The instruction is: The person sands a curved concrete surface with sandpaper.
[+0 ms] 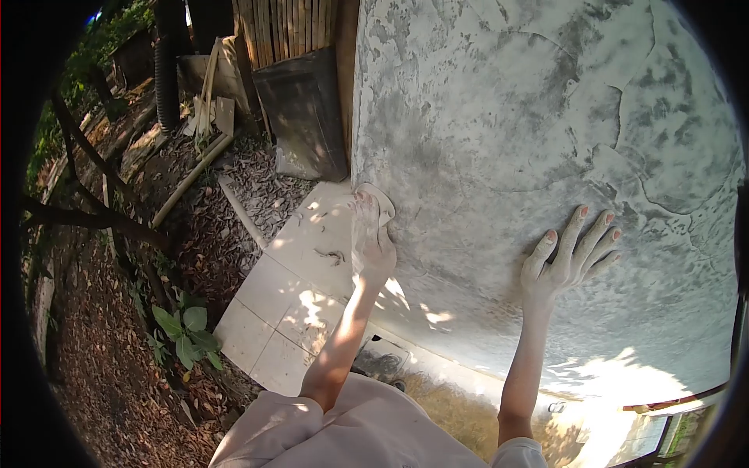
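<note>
In the head view my left hand is at the left edge of a grey plastered wall. Its dust-whitened fingers press a pale, round-edged pad against the surface; most of the pad is hidden under the fingers. My right hand lies flat on the same wall, farther right, with fingers spread and nothing in them. White patches, smears and curved cracks mark the plaster around both hands.
Pale floor tiles lie beyond the wall's left edge, bordered by dry leaves and a leafy plant. A black sheet hangs below bamboo slats. Branches stand at the left.
</note>
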`<state>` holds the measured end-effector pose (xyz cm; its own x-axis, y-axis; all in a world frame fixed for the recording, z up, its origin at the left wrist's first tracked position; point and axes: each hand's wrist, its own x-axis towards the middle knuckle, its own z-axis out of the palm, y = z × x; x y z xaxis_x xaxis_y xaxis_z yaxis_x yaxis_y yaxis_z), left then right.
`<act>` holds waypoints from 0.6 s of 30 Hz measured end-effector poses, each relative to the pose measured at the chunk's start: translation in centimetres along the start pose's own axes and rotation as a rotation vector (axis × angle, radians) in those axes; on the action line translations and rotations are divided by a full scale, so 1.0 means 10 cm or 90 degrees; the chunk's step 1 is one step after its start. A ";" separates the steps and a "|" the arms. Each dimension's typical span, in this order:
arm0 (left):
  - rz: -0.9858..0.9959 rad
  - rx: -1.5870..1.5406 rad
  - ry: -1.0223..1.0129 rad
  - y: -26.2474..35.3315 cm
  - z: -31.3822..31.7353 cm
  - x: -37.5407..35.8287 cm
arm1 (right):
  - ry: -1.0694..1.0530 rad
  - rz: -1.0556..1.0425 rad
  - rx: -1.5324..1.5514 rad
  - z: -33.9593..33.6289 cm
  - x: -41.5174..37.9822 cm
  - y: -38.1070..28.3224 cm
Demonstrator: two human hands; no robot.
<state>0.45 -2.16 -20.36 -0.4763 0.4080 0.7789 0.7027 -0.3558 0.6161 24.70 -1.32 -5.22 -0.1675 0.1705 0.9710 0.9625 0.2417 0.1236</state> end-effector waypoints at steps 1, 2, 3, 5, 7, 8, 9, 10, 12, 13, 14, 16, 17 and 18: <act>-0.019 0.004 -0.006 0.07 -0.02 0.04 | 0.004 0.001 -0.002 0.00 0.01 0.01; -0.024 0.006 0.002 0.12 -0.01 0.15 | 0.010 0.002 -0.003 0.01 0.02 0.00; -0.002 -0.025 0.038 0.23 -0.01 0.38 | 0.019 0.000 0.001 0.01 0.03 -0.01; 0.014 -0.050 0.075 0.44 -0.08 0.78 | 0.018 -0.001 0.003 0.01 0.04 -0.02; 0.028 -0.107 0.070 0.53 -0.11 1.04 | 0.018 0.003 0.003 0.02 0.04 -0.02; 0.031 -0.125 0.070 0.52 -0.10 1.11 | 0.016 0.000 0.008 0.02 0.04 -0.02; 0.102 -0.072 0.095 0.43 -0.04 1.11 | 0.016 0.002 0.005 0.02 0.03 -0.02; 0.137 -0.045 0.107 0.36 -0.03 1.04 | 0.016 0.004 0.002 0.01 0.03 -0.03; 0.154 -0.023 0.064 0.24 -0.04 0.76 | 0.015 0.004 0.003 0.02 0.02 -0.02; 0.145 -0.027 0.036 0.20 -0.06 0.54 | 0.018 0.003 0.000 0.03 0.01 -0.01; 0.137 -0.032 0.008 0.16 -0.08 0.32 | 0.020 0.001 -0.004 0.04 0.01 0.00; -0.055 0.080 -0.092 0.14 -0.10 -0.02 | 0.023 -0.001 -0.006 0.03 0.01 -0.02; -0.056 0.077 -0.092 0.14 -0.08 -0.07 | 0.025 -0.003 -0.007 0.03 0.02 -0.02; -0.078 0.060 -0.080 0.18 -0.07 -0.07 | 0.026 -0.005 -0.010 0.02 0.03 -0.02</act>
<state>1.71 -3.68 -19.73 -0.4954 0.5469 0.6749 0.6932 -0.2193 0.6866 24.44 -1.11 -5.02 -0.1664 0.1301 0.9774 0.9644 0.2283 0.1338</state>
